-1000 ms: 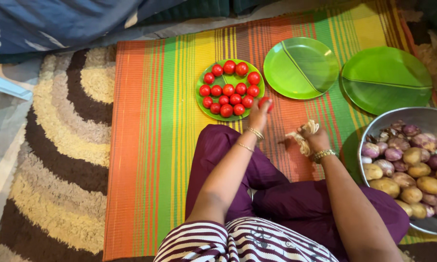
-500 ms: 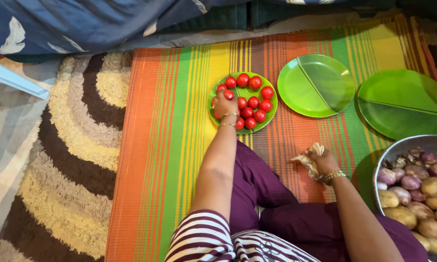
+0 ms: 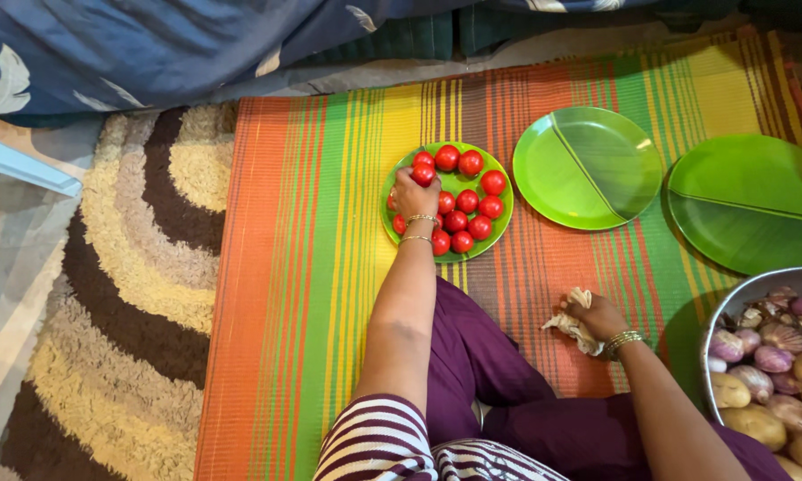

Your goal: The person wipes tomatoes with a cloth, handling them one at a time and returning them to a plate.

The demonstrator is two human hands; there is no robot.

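My left hand [image 3: 414, 196] reaches over a small green plate [image 3: 506, 207] holding several red tomatoes [image 3: 468, 201]. Its fingers curl on one tomato [image 3: 423, 174] at the plate's left side, touching the pile. My right hand [image 3: 601, 316] rests low on the striped mat [image 3: 329, 267] by my knee, shut on a pale crumpled cloth [image 3: 574, 327]. Both wrists wear gold bangles. My purple-clad legs lie folded on the mat between my arms.
Two bare green plates lie to the right, a round one [image 3: 588, 169] and a larger one [image 3: 748, 205]. A metal bowl [image 3: 741, 289] of potatoes and onions [image 3: 775, 361] stands at the lower right. A shaggy rug [image 3: 134, 267] lies left; blue fabric [image 3: 151, 44] runs along the top.
My left hand carried a tomato from the plate's right edge across to its left side. My right hand with the cloth stayed by my knee. The view shifted, sliding everything down and right.
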